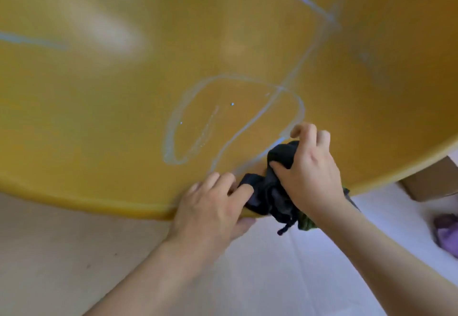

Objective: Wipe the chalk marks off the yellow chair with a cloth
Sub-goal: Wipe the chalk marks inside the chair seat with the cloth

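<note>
head view: the only camera, looking down on the seat and both hands.
yellow chair [99, 92]: fills most of the frame, its rounded front rim toward the person.
chalk marks [171, 127]: a pale loop mid-seat, a line crossing it and running up to the right, and a separate streak far left. nearly all of it is unwiped.
cloth [270, 191]: dark and bunched, lying over the front rim just below the loop, with a tail hanging off the edge.
right hand [309, 174]: fingers curled round the bunched cloth, pressing it to the seat where the crossing line ends.
left hand [210, 204]: fingers lie over the rim and the thumb is tucked under it, gripping the chair. one fingertip touches the cloth's end.
step in hand: likely the opening strokes at the near edge.
doing it well: keep the left hand bracing the rim, flatten the cloth for more contact, follow each line with firm overlapping strokes, and turn to a clean face as chalk builds up.
risk: a tight wad may only smear the dust.
nearby: a cardboard box [431, 182] to the right, beyond the seat.
</note>
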The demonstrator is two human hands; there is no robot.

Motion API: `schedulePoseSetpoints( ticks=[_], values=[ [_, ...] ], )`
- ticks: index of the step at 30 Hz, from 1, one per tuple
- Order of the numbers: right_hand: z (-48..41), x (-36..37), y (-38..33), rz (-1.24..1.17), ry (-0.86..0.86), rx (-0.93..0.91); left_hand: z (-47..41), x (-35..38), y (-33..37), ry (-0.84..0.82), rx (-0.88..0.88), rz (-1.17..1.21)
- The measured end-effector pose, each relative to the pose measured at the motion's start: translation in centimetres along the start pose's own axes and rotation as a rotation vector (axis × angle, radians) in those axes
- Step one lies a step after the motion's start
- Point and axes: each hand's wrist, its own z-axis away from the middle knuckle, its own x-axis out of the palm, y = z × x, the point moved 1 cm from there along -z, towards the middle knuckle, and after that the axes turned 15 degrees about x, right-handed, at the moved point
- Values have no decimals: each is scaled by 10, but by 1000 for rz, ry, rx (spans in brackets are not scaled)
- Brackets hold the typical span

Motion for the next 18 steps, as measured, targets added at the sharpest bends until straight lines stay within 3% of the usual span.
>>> schedulePoseSetpoints(
  ticks=[4,8,10,13,15,18],
  values=[
    [-2,-2,3,167,126,-298,-2,15,-3,69,169,-129],
    [14,-3,1,448,-31,-291,2,26,-9,220,303,-155],
    [22,-6,2,382,-95,-286,14,18,-13,204,349,-142],
    [22,-14,9,360,-164,-314,39,-1,-33,40,204,-205],
    [4,-36,26,523,-160,-229,51,-10,-52,-89,103,-300],
    [-26,-75,54,744,83,92,61,-11,-68,-240,124,-423]
  ],
)
